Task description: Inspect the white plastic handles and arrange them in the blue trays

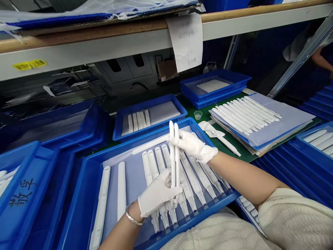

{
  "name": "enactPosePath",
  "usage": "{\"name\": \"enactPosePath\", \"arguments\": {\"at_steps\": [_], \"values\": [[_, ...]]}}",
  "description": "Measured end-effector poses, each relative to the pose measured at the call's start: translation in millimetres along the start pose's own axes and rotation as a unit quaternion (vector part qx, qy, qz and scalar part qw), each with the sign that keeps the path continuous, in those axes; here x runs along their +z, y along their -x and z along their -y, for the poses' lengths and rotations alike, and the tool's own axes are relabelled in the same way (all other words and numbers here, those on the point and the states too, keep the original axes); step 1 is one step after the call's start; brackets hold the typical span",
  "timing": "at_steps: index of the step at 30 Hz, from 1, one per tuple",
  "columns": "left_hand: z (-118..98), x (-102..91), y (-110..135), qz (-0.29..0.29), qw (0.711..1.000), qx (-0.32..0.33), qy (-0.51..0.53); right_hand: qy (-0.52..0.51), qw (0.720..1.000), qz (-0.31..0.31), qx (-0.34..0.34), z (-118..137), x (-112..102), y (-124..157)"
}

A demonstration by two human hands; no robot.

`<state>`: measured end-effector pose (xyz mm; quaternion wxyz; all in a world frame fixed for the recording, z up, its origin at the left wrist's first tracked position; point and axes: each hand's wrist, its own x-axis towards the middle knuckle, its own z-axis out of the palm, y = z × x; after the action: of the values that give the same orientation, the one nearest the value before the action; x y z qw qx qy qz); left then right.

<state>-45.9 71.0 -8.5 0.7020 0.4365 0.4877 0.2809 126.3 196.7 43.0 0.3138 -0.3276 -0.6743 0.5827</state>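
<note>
Two long, slim white plastic pieces point(174, 163) stand side by side, roughly upright, between my gloved hands. My left hand point(157, 194) is closed around their lower ends. Higher up, the fingers of my right hand point(191, 145) pinch both near their rounded tops. Below them lies a blue tray point(78, 194) lined with pale sheet. In it, a row of flat white plastic pieces with comb-like lower ends point(191, 177) fans out, partly hidden by my hands. Plain white pieces point(121, 189) lie apart on the tray's left side, and another lies along its far edge.
Behind is a blue tray point(119, 118) with several white pieces. At right, white pieces point(247, 114) lie on stacked sheets, near a small clear cup point(198, 115) and a cloth-wrapped piece point(212, 130). Stacked trays point(28, 194) stand left. A shelf beam point(104, 45) crosses above; a person's arm point(321, 59) shows far right.
</note>
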Motion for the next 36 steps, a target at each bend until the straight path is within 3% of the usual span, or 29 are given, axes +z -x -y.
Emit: {"name": "enactPosePath", "arguments": {"at_steps": [8,16,19,23,36], "values": [[7.0,-2.4,-4.7,-0.02,1.0,0.011,-0.006,0.08,0.996,-0.019,-0.022,3.6,0.7,2.1],[4.8,-1.0,-3.2,-0.037,0.999,0.011,-0.034,0.026,0.999,-0.005,-0.019,-1.5,2.4,1.0],[-0.4,-2.0,-0.5,-0.103,0.989,0.019,-0.105,0.002,0.999,0.022,-0.028,-1.3,1.6,0.1],[-7.3,-3.2,0.6,-0.216,0.954,0.063,-0.196,-0.014,0.998,0.029,-0.057,-2.9,0.3,-1.0],[-1.3,-5.5,-2.0,-0.198,0.963,0.057,-0.174,0.041,0.996,-0.007,-0.077,-4.5,1.9,-0.7]]}}
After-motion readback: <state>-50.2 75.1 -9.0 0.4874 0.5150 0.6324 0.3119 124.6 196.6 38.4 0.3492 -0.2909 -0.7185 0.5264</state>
